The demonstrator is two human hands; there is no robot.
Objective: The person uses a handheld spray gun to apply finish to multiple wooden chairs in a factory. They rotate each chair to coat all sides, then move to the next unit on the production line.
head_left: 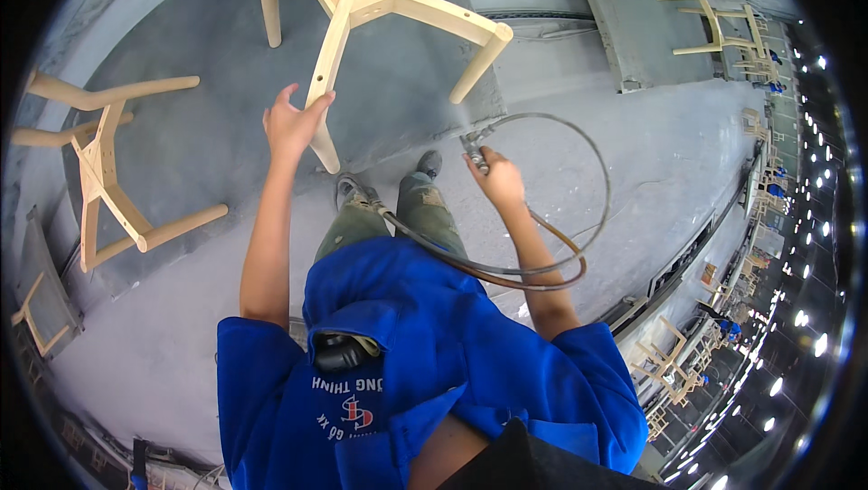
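A pale wooden chair frame (pixel 411 6) with round legs and crossed rails stands in front of me on a large dark grey board. My left hand (pixel 294 128) grips the near end of one rail, close to the top of a leg, thumb on one side and fingers on the other. In my right hand (pixel 500 184) is a metal spray gun (pixel 476 150), its nozzle near the frame's right leg. A faint mist shows between them. From the gun a grey hose (pixel 604 183) loops out to the right and back across my waist.
At the left is another bare wooden chair frame (pixel 113 183). A brown hose (pixel 579 264) runs beside the grey one. Farther right, a grey panel (pixel 633 29) lies near a third frame (pixel 714 24). Several more frames and co-workers line the right side.
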